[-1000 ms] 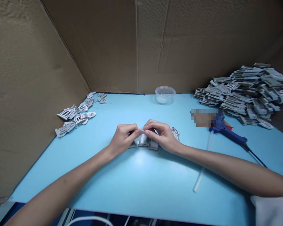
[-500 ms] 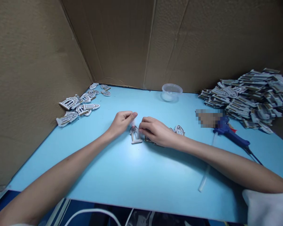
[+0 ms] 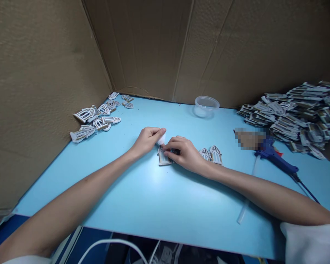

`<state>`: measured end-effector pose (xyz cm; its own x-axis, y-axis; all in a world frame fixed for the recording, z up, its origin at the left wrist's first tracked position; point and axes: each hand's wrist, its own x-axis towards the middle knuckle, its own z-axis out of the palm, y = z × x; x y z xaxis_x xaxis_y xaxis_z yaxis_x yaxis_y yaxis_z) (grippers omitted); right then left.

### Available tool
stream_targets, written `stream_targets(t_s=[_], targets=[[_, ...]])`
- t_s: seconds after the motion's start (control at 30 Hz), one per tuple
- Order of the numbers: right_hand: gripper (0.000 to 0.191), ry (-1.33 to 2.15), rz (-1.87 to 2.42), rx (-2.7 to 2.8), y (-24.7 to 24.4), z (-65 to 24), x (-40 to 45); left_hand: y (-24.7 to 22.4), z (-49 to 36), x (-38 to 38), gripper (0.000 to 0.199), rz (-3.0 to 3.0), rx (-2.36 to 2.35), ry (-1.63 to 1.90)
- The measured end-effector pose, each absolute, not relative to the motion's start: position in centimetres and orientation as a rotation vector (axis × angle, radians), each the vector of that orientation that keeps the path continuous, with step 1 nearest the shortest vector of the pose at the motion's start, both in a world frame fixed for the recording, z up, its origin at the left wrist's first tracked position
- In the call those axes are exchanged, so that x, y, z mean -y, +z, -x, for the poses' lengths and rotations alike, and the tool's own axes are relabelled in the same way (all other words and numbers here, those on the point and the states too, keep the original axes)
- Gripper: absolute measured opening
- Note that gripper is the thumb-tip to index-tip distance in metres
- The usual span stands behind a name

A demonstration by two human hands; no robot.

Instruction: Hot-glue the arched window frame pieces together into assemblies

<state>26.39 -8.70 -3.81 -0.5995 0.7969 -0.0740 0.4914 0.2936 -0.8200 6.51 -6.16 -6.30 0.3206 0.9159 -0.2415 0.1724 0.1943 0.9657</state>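
Observation:
My left hand (image 3: 148, 141) is closed around a small white bottle (image 3: 161, 140), whose lower tip points down at the top of an arched window-shaped piece (image 3: 164, 158). This piece lies flat on the blue table, its light frame around a pale middle. My right hand (image 3: 185, 152) is closed, thumb and fingertips pinched at the piece's upper right edge and hiding part of it. Beside the right wrist lie two more arched pieces (image 3: 216, 154), partly covered by the hand and forearm.
A clear round plastic tub (image 3: 206, 104) stands at the back. A big heap of arched pieces (image 3: 291, 113) fills the right rear, with a smaller group (image 3: 88, 121) at left. A blue glue gun (image 3: 277, 157) with a glue stick (image 3: 244, 209) lies right. Cardboard walls (image 3: 143, 47) enclose the table.
The camera view has shifted slightly, moving the scene rightward. My right fingers now reach over the arched piece's edge, and the two pieces by the wrist show more fully. The bottle stays above the piece.

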Motion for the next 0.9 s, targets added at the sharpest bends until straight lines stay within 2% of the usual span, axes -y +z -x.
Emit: stream_targets(t_s=[0.23,0.33,0.4,0.5,0.7,0.83,0.9], targets=[[0.006,1.049,1.190,2.341,-3.7,-26.4,9.1,-6.6,-6.6,6.3,0.058,-1.285,-1.150,0.728],[0.018,0.989,1.269,2.321,-3.4,-26.3,9.3,-6.8,-6.7,6.4,0.059,-1.293,-1.195,0.779],[0.025,1.038,1.330,2.232,-3.2,-26.3,9.3,-6.5,-7.0,6.7,0.059,-1.306,-1.244,0.833],[0.025,1.166,1.373,2.038,-2.9,-26.2,8.9,-5.4,-7.6,7.5,0.058,-1.362,-1.294,0.896],[0.038,1.531,1.275,1.681,-2.7,-25.8,8.0,-3.7,-8.7,8.9,0.054,-1.462,-1.299,0.920],[0.032,1.566,1.302,1.572,-3.2,-26.2,6.6,-3.9,-8.6,8.6,0.041,-1.429,-1.349,0.943],[0.027,1.565,1.315,1.519,-3.4,-26.8,5.3,-4.4,-8.5,8.3,0.041,-1.381,-1.354,0.941]])
